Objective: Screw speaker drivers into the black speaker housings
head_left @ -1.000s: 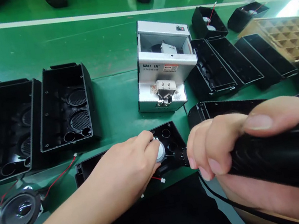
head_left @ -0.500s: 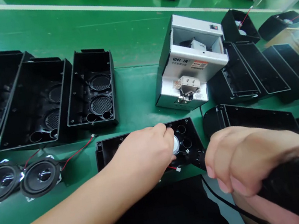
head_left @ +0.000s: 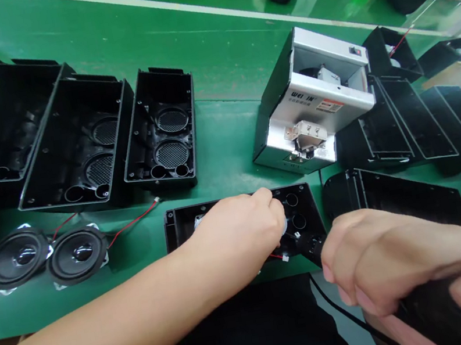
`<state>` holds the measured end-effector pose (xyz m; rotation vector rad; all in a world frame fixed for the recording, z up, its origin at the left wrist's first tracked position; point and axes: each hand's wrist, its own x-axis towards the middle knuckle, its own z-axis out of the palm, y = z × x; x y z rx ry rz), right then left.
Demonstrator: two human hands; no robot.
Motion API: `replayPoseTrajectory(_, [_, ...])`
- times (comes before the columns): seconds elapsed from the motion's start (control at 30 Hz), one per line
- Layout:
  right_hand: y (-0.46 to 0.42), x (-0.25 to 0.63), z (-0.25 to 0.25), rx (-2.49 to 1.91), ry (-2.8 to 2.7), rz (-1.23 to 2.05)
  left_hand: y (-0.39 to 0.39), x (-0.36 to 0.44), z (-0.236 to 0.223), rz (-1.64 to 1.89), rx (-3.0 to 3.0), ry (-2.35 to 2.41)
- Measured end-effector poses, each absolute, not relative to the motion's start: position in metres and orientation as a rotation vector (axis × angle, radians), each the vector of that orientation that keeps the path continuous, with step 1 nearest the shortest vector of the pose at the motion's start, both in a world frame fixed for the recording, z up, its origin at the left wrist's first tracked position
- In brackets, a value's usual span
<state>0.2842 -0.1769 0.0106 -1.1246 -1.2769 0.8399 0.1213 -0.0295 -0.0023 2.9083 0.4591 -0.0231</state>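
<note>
In front of me lies a black speaker housing (head_left: 306, 201), open side up. My left hand (head_left: 240, 232) reaches over it with curled fingers at a round pale part, probably a speaker's back (head_left: 284, 224); what its fingertips hold is hidden. A short red wire with a white plug (head_left: 285, 258) hangs at the housing's near edge. My right hand (head_left: 387, 264) is closed around a black corded electric screwdriver (head_left: 311, 247). Its nose points left into the housing, close to my left fingertips. The tip is partly hidden.
Two loose speakers (head_left: 77, 254) with red wires lie at the left. Open black housings (head_left: 71, 146) stand behind them. A silver screw feeder machine (head_left: 312, 106) stands behind the work. More black housings (head_left: 410, 189) fill the right side. A black cord (head_left: 346, 309) runs below my right hand.
The whole view has shifted, so the bench things appear further right. Both hands keep nearly the same place at the housing, the screwdriver still in my right hand.
</note>
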Motion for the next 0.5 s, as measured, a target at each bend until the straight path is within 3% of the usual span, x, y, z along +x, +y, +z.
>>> replayPoseTrajectory(0.2, [-0.169, 0.278, 0.019, -1.095, -1.308, 0.709, -0.032, 0.123, -0.003, -0.017, 2.943, 0.455])
replayPoseTrajectory(0.37, [-0.162, 0.289, 0.026, -1.046, -1.451, 0.819, -0.032, 0.124, 0.001, -0.089, 2.938, 0.444])
replayPoseTrajectory(0.5, [-0.16, 0.28, 0.027, -1.042, -1.292, 0.626, -0.031, 0.123, 0.005, -0.107, 2.871, 0.475])
